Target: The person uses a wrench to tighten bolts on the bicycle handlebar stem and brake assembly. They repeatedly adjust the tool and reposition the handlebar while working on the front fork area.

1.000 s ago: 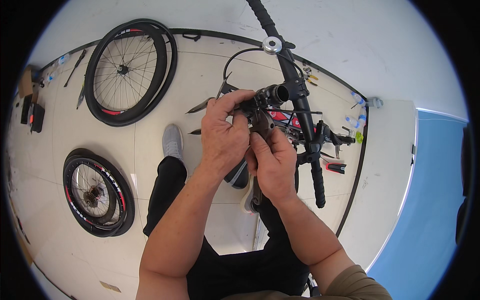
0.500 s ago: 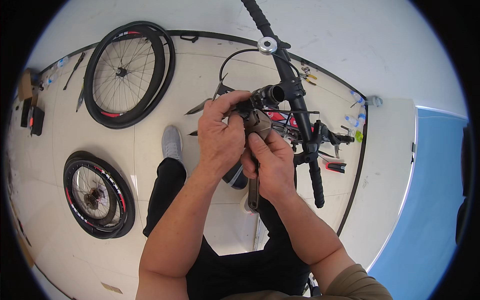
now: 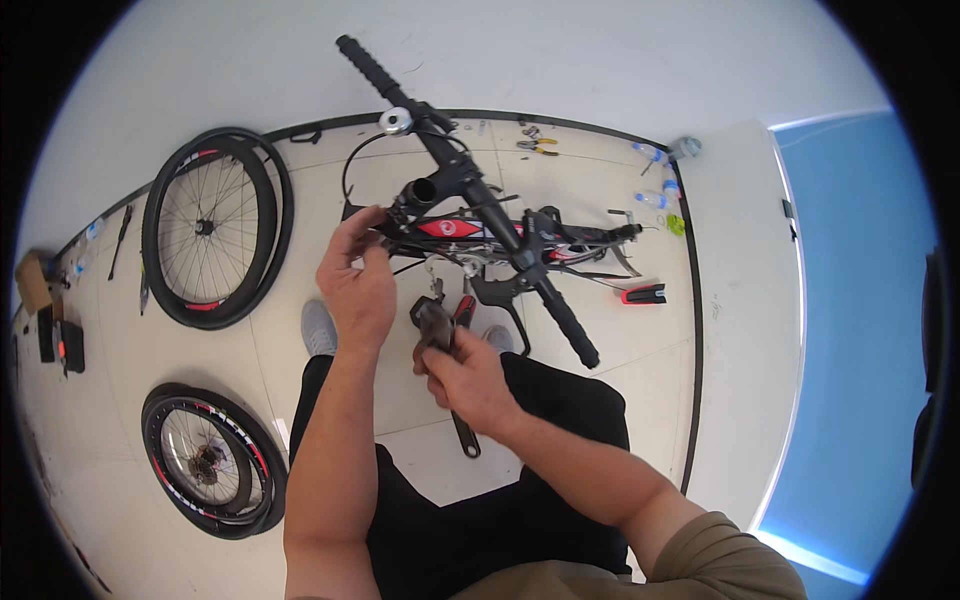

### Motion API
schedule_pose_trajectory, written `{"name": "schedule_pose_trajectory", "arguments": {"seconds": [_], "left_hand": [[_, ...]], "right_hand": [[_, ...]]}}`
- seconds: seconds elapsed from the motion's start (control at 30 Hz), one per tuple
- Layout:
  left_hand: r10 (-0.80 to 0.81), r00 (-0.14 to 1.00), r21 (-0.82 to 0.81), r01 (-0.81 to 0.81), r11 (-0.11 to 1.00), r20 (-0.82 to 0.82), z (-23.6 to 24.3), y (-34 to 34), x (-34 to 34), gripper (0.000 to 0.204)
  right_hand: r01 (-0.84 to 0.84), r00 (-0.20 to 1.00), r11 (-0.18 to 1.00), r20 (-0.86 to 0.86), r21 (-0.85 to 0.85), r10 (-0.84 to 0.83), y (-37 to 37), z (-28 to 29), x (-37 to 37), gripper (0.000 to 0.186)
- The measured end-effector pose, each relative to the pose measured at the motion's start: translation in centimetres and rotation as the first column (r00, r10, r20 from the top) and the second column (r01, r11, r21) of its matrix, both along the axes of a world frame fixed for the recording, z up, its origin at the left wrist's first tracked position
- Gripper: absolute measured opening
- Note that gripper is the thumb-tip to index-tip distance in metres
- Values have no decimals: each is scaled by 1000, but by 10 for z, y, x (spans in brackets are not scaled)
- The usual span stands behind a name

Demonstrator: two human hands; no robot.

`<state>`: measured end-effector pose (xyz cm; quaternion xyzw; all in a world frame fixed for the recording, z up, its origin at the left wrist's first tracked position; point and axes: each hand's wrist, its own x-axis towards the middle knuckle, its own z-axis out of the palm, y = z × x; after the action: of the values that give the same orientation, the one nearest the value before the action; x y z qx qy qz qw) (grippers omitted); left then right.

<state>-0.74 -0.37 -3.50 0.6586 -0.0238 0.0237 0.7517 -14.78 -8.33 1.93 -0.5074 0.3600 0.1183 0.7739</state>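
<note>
A bicycle frame (image 3: 450, 229), black with red and white, lies in front of me with its black handlebar (image 3: 487, 205) attached. A silver bell (image 3: 396, 121) sits on the bar, and a round tube end (image 3: 421, 191) faces up beside the stem. My left hand (image 3: 358, 285) has its fingers bent around the headset area just below that tube; its fingertips are partly hidden. Nearer my lap, my right hand (image 3: 468, 378) grips a dark metal wrench (image 3: 465, 436). The wrench's head is blurred, its handle end has a hole, and it is apart from the bicycle.
Wheels with tyres (image 3: 205, 228) lie at the left, with a second stack (image 3: 208, 462) nearer me. Yellow-handled pliers (image 3: 538, 147) lie by the far wall. Plastic bottles (image 3: 655, 200) and a red-and-black object (image 3: 642, 294) are at the right. A cardboard box (image 3: 36, 280) stands far left.
My right hand has drawn the wrench away from the headset, back toward my lap. My left hand stays at the headset. The view has shifted, so the handlebar appears further left.
</note>
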Motion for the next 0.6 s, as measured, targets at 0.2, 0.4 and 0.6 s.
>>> {"name": "schedule_pose_trajectory", "arguments": {"seconds": [0.2, 0.4, 0.6], "left_hand": [[111, 989, 252, -131, 959, 94, -10, 23, -31, 24], [59, 998, 325, -44, 945, -37, -31, 34, -93, 22], [-9, 950, 314, 112, 943, -311, -46, 48, -178, 25]], "right_hand": [[91, 960, 990, -274, 109, -58, 4, -14, -111, 7], [253, 896, 949, -415, 186, -158, 10, -55, -176, 14], [162, 937, 976, -332, 145, -106, 16, -57, -173, 18]]}}
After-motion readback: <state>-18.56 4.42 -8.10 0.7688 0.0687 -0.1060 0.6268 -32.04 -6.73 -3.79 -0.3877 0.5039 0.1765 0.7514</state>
